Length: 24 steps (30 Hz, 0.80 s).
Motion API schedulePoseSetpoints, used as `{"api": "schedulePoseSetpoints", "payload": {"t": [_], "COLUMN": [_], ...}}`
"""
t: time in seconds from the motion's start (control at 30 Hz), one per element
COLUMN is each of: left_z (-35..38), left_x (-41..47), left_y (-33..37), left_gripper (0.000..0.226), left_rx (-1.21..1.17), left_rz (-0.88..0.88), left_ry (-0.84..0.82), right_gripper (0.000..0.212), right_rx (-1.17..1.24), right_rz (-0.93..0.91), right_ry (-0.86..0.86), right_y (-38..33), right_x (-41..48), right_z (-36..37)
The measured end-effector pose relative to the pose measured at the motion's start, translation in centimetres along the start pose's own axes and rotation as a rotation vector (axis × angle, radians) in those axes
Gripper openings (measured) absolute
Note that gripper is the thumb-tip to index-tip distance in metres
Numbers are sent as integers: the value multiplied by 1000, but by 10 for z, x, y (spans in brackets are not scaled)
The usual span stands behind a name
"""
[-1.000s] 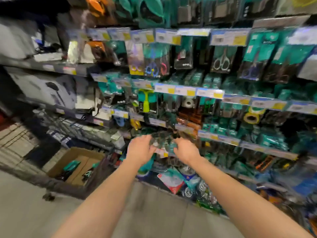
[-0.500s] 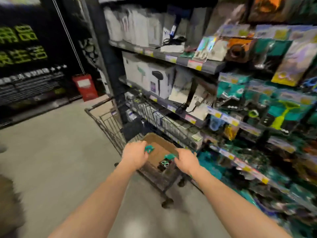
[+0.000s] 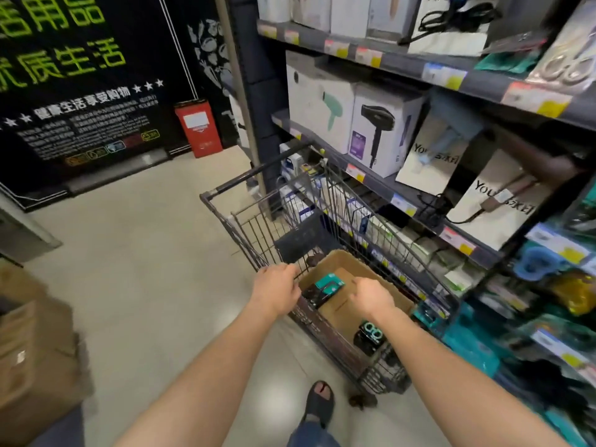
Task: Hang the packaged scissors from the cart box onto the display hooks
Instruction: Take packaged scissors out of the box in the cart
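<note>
A wire shopping cart (image 3: 225,217) stands beside the shelves with an open cardboard box (image 3: 342,314) in it. A teal and black pack of scissors (image 3: 327,285) lies at the box's far left. A second pack (image 3: 371,333) rests at its near right. My left hand (image 3: 277,291) hovers at the box's left rim, fingers loosely curled and empty, just left of the first pack. Over the middle of the box is my right hand (image 3: 371,296), fingers pointing down, holding nothing. The display hooks (image 3: 561,346) with teal packs are blurred at the far right.
Shelves (image 3: 419,195) with hair-dryer boxes run along the right, close behind the cart. A red bin (image 3: 198,129) stands by the black wall. Stacked cardboard boxes (image 3: 35,359) sit at the left. My sandalled foot (image 3: 319,403) is on the tiled floor near the cart's wheel.
My view swung left from the display hooks to the cart. Both hands left the hooks and came down over the box, empty. The cart now looks closer.
</note>
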<state>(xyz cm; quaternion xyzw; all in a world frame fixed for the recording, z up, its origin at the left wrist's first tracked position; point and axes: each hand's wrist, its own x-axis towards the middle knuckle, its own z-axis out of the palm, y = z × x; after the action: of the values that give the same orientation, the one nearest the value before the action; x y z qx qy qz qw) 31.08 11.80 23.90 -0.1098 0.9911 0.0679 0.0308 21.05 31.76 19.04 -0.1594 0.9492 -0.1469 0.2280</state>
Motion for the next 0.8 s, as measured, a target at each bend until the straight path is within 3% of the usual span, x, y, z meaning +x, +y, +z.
{"api": "schedulePoseSetpoints", "payload": {"t": [0.17, 0.37, 0.8], "left_z": [15, 26, 98], "left_x": [77, 150, 288], "left_y": [-40, -68, -96], "left_gripper": [37, 32, 37], "left_rx": [48, 78, 107], "left_rz": [59, 108, 429], "left_ry": [-121, -229, -503], "right_gripper": [45, 37, 50], "right_rx": [0, -19, 220], "right_rz": [111, 219, 590], "right_ry": [-105, -233, -257], "right_y": [-20, -39, -48], "right_x": [79, 135, 194], "right_z": [14, 20, 58]}}
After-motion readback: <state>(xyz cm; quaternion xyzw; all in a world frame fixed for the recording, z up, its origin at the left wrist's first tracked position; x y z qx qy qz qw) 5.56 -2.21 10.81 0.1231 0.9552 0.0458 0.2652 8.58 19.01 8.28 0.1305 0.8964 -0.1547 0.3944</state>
